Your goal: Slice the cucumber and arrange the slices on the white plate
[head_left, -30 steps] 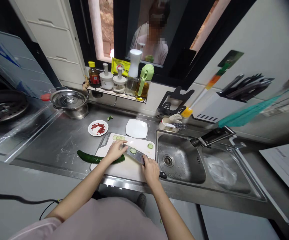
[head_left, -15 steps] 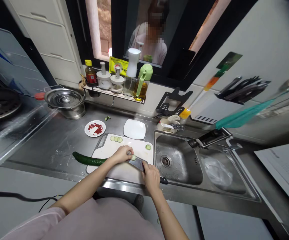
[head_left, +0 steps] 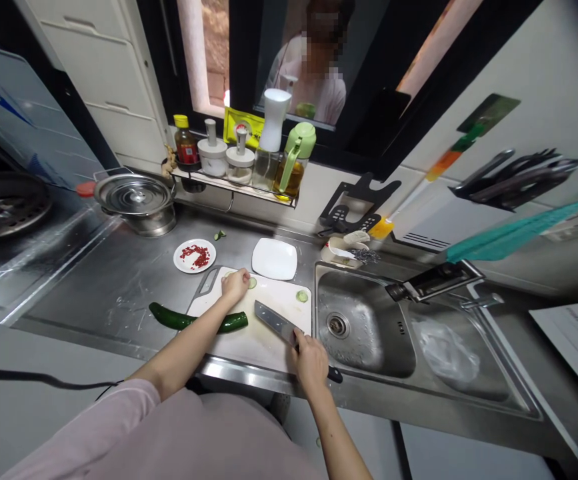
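Note:
At the far side of the white cutting board (head_left: pixel 273 340), my left hand (head_left: pixel 235 285) is closed, its fingertips pinched at a thin cucumber slice (head_left: pixel 252 283). The other slices there are mostly hidden under this hand. My right hand (head_left: pixel 311 361) grips the handle of a kitchen knife (head_left: pixel 275 321), its broad blade pointing left over the board. A long dark-green cucumber (head_left: pixel 231 323), cut at its right end, lies partly on the board beneath my left forearm. Near the right edge of the board rests a small cucumber piece (head_left: pixel 302 296).
Behind the board stand a white square plate (head_left: pixel 275 259) and a round plate (head_left: pixel 179 263) with red pieces. A steel pot (head_left: pixel 151 222) is at left, the sink (head_left: pixel 369 327) at right. A second black handle (head_left: pixel 335 375) lies at the board's front right corner.
My left hand has moved from the knife blade to the far slices, taking a cucumber slice off the blade. The cucumber's cut end now shows. My right hand keeps the knife nearly in place.

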A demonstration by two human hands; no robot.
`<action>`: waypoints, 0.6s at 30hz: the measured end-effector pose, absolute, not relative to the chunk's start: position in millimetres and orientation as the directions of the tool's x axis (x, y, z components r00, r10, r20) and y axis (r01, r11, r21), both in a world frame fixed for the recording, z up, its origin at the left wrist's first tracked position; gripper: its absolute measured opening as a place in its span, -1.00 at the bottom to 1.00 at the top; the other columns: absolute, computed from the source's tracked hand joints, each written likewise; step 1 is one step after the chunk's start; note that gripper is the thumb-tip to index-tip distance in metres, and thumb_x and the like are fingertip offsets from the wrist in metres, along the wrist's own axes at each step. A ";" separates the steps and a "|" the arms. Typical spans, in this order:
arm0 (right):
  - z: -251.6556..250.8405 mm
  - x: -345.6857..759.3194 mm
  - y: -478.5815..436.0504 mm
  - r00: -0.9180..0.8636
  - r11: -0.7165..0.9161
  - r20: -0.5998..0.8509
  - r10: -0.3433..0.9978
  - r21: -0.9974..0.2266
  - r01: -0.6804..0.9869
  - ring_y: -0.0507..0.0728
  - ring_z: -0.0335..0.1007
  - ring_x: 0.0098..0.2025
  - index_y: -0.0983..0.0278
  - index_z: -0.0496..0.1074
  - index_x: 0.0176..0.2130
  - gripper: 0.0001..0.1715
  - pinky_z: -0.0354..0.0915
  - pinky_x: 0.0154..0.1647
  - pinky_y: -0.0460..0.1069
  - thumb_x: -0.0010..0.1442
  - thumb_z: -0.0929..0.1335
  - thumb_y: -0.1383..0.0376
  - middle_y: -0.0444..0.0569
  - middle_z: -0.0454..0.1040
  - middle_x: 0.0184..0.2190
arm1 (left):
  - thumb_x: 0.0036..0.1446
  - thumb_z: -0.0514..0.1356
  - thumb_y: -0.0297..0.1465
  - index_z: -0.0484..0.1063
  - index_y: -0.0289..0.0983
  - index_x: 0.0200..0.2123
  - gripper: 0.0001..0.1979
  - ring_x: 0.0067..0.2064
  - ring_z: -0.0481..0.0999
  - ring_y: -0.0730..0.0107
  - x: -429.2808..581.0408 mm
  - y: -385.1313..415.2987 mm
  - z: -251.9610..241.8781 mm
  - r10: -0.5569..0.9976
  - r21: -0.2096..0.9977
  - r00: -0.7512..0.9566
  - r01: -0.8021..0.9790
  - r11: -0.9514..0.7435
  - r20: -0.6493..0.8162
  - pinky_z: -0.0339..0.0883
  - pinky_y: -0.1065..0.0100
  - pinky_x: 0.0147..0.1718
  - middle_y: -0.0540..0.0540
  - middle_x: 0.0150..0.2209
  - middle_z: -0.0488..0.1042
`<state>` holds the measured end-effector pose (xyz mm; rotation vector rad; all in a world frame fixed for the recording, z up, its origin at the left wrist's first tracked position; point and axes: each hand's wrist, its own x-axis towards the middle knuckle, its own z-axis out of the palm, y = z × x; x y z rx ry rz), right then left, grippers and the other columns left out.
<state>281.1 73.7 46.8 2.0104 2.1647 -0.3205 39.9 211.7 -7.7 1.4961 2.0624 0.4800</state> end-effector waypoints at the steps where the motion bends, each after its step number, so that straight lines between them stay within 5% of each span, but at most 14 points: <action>1: 46.8 281.2 74.0 -0.074 0.064 -0.265 0.961 -0.046 0.997 0.15 0.39 -0.05 0.21 0.34 0.15 -0.49 0.13 -0.01 -0.04 0.20 0.27 0.36 0.04 0.52 -0.11 | 0.07 0.17 -0.42 0.45 -0.14 -0.25 -0.84 -0.15 0.50 0.26 39.2 213.5 -8.9 0.947 0.566 -0.241 0.760 0.320 -0.213 0.17 0.26 -0.10 0.00 -0.29 0.58; 8: 48.8 280.8 77.3 -0.058 0.044 -0.273 0.960 -0.058 0.997 0.14 0.39 -0.05 0.20 0.35 0.15 -0.50 0.13 -0.01 -0.05 0.21 0.27 0.35 0.01 0.53 -0.11 | 0.09 0.12 -0.45 0.44 -0.15 -0.17 -0.77 -0.10 0.45 0.17 36.9 218.9 -13.8 0.956 0.521 -0.240 0.801 0.294 -0.170 0.12 0.19 -0.08 -0.07 -0.28 0.56; 18: 46.7 277.6 80.6 -0.045 0.034 -0.294 0.955 -0.042 0.999 0.14 0.39 -0.05 0.18 0.33 0.16 -0.50 0.14 -0.02 -0.04 0.23 0.28 0.32 0.03 0.52 -0.10 | 0.12 0.13 -0.29 0.56 -0.19 -0.37 -0.80 0.01 0.30 -0.05 41.0 211.4 -16.1 0.943 0.476 -0.321 0.819 0.321 -0.084 0.07 0.01 -0.03 -0.22 -0.17 0.51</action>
